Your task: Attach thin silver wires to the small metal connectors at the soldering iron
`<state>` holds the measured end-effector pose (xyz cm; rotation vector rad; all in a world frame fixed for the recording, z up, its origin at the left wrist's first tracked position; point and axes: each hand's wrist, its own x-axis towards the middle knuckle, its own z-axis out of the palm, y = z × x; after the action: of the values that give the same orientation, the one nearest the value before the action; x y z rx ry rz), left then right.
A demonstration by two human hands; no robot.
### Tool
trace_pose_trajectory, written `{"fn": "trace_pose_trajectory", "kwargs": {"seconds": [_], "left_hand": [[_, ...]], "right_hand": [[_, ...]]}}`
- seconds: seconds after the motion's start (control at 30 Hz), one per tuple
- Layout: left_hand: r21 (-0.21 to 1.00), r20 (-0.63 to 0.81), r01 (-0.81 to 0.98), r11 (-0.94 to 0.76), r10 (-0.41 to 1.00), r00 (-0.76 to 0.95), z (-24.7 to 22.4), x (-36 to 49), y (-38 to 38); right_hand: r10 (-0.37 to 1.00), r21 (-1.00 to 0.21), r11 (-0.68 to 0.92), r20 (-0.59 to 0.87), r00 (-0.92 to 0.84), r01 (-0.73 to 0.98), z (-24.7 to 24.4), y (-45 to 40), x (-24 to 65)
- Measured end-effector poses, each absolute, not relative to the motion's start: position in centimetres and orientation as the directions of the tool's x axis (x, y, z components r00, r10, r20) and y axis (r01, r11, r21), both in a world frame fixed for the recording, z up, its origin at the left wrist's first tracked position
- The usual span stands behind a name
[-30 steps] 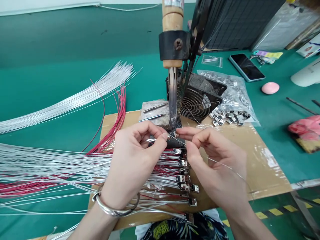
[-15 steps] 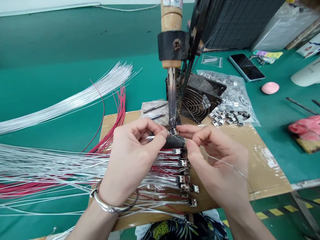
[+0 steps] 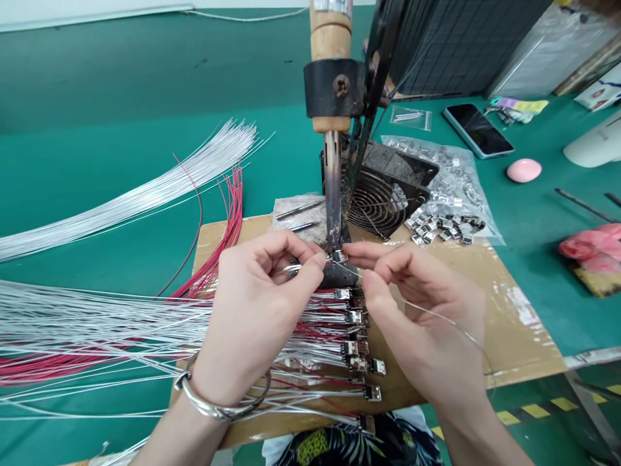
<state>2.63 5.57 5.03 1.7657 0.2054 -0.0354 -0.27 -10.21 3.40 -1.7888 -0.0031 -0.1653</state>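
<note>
My left hand (image 3: 269, 304) pinches a thin wire between thumb and forefinger, its end beside a small metal connector (image 3: 340, 255). Between the thumb and fingers of my right hand (image 3: 422, 310) runs a strand of solder wire (image 3: 446, 318), which reaches toward the connector and trails back over the palm. The tip of the upright soldering iron (image 3: 333, 188) comes down right at the connector, over a dark rest (image 3: 339, 276). Exact contact there is too small to tell. Below the hands lie rows of wired connectors (image 3: 356, 317) on brown cardboard (image 3: 495, 310).
White wires (image 3: 184, 171) and red wires (image 3: 233, 207) spread on the left. Behind the iron stands a fan (image 3: 378, 200). To the right are loose connectors (image 3: 444, 228), a plastic bag of connectors (image 3: 456, 171), a phone (image 3: 478, 131) and a pink egg-shaped object (image 3: 524, 170).
Both hands hold nearly the same pose. My right hand has shifted very slightly right, and the view has moved a little.
</note>
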Motion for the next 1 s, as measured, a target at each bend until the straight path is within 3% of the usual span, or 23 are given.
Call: {"fn": "trace_pose_trajectory", "kwargs": {"seconds": [1.0], "left_hand": [[0.973, -0.102, 0.126, -0.194, 0.132, 0.986, 5.08, 2.75, 5.64]], "right_hand": [[-0.100, -0.964, -0.227, 0.161, 0.982, 0.135, 3.32, -9.97, 0.02]]}}
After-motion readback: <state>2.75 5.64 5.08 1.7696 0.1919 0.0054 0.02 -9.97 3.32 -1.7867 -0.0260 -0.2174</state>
